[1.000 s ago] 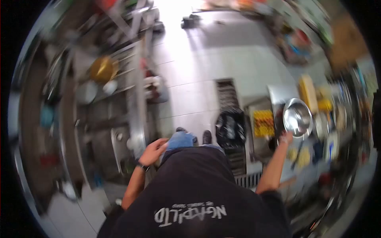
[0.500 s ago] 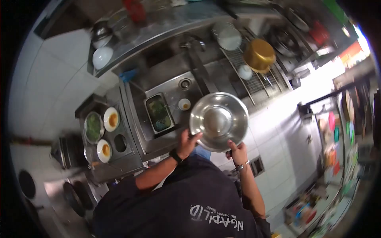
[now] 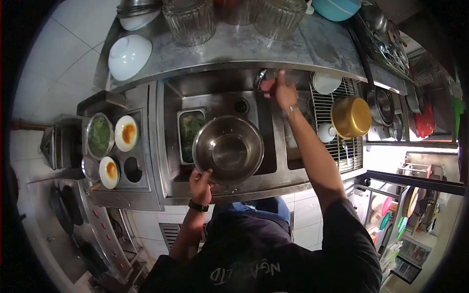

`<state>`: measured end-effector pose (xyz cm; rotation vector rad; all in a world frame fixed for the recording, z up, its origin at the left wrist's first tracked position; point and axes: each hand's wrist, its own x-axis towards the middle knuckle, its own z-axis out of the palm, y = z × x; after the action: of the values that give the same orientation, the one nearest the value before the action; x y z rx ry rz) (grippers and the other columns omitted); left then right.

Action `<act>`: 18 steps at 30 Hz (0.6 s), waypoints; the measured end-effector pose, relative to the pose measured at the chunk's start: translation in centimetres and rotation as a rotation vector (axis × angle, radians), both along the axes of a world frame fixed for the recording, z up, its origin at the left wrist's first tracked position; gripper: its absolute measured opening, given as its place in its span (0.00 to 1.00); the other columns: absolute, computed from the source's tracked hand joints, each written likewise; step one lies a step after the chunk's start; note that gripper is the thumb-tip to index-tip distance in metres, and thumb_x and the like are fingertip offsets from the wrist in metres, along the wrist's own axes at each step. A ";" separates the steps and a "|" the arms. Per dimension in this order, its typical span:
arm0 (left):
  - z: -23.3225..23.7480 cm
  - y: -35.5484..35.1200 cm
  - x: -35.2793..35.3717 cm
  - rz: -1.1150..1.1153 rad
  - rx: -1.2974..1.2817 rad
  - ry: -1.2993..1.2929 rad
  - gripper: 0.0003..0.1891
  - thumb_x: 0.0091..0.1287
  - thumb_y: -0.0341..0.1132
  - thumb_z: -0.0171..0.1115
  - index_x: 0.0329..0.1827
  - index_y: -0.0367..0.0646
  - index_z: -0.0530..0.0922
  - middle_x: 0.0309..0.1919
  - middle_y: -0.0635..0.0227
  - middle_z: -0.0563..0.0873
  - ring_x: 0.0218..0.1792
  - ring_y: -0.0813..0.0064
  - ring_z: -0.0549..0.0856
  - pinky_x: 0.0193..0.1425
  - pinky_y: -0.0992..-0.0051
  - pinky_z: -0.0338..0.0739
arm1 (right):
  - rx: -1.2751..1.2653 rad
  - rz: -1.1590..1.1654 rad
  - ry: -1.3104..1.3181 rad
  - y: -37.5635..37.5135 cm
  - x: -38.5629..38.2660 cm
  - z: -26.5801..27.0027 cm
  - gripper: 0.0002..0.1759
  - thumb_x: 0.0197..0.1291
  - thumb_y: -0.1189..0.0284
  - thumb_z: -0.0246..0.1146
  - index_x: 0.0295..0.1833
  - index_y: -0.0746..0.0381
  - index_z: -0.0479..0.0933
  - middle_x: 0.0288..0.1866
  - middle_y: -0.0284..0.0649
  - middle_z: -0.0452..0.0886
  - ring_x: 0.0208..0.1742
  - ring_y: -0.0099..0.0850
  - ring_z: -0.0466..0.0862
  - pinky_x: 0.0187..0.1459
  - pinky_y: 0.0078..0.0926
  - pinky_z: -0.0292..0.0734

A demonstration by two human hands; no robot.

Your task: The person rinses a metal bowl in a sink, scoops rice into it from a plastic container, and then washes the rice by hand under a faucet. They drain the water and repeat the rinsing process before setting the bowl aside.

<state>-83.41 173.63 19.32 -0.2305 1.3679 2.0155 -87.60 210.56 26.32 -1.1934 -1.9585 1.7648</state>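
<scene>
A wide stainless steel mixing bowl (image 3: 229, 151) is over the left sink basin (image 3: 266, 161), with its inside facing up. My left hand (image 3: 199, 185) grips its near-left rim, thumb on the inner side. Behind the bowl, my right hand (image 3: 281, 93) reaches to the back of the sink, beside the metal faucet (image 3: 262, 78). Its fingers are apart and hold nothing that shows. A rectangular metal pan (image 3: 191, 124) with dark green leaves stands in the basin, partly covered by the bowl. The drain (image 3: 242, 105) shows behind the bowl.
On the left counter (image 3: 117, 195) are a bowl of greens (image 3: 100, 136) and two white bowls with orange-brown residue. A gold pot (image 3: 351, 117) and a white cup (image 3: 326, 132) stand on the right-hand rack. Overhead, a metal shelf (image 3: 234, 51) carries glass jars and a white bowl (image 3: 129, 57).
The bowl has moved from right of the basin to over it. My right hand has let go of its rim and reached up to the faucet; my left hand still holds it.
</scene>
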 end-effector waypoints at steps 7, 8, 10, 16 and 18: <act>-1.4 2.6 -0.8 0.145 -0.121 0.003 0.06 0.61 0.28 0.61 0.40 0.44 0.77 0.33 0.72 0.84 0.28 0.81 0.83 0.23 0.79 0.81 | 1.093 0.379 -0.626 17.6 -8.3 -9.5 0.33 0.64 0.46 0.45 0.36 0.65 0.81 0.36 0.46 0.84 0.49 0.44 0.80 0.55 0.35 0.70; -1.5 2.8 -0.9 0.137 -0.135 -0.007 0.06 0.61 0.27 0.61 0.40 0.44 0.77 0.33 0.72 0.84 0.28 0.80 0.83 0.23 0.79 0.81 | 1.084 0.379 -0.619 18.3 -9.0 -9.5 0.32 0.64 0.47 0.45 0.36 0.65 0.81 0.37 0.46 0.84 0.49 0.44 0.80 0.54 0.35 0.70; -1.5 3.1 -0.6 0.135 -0.169 -0.020 0.06 0.61 0.27 0.61 0.40 0.44 0.77 0.33 0.72 0.84 0.28 0.80 0.83 0.23 0.78 0.81 | 1.067 0.371 -0.611 19.1 -9.6 -9.9 0.31 0.64 0.47 0.46 0.37 0.64 0.81 0.37 0.46 0.83 0.48 0.43 0.80 0.53 0.35 0.71; -2.0 5.4 -1.0 0.167 -0.119 -0.058 0.05 0.60 0.27 0.61 0.38 0.42 0.77 0.34 0.69 0.84 0.29 0.76 0.85 0.25 0.73 0.85 | 1.037 0.345 -0.542 20.4 -8.5 -9.8 0.26 0.62 0.50 0.50 0.40 0.64 0.80 0.38 0.46 0.83 0.45 0.42 0.80 0.51 0.37 0.72; -1.6 7.0 -1.6 0.155 -0.113 -0.043 0.04 0.60 0.27 0.62 0.37 0.42 0.77 0.27 0.73 0.81 0.25 0.79 0.83 0.23 0.71 0.85 | 1.036 0.332 -0.510 20.8 -7.7 -9.4 0.25 0.62 0.51 0.51 0.41 0.64 0.80 0.39 0.46 0.82 0.44 0.42 0.80 0.50 0.37 0.73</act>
<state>-85.00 180.58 17.75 -0.4405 1.4782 2.0476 -95.32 231.31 16.96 -0.9704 -2.8776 0.2830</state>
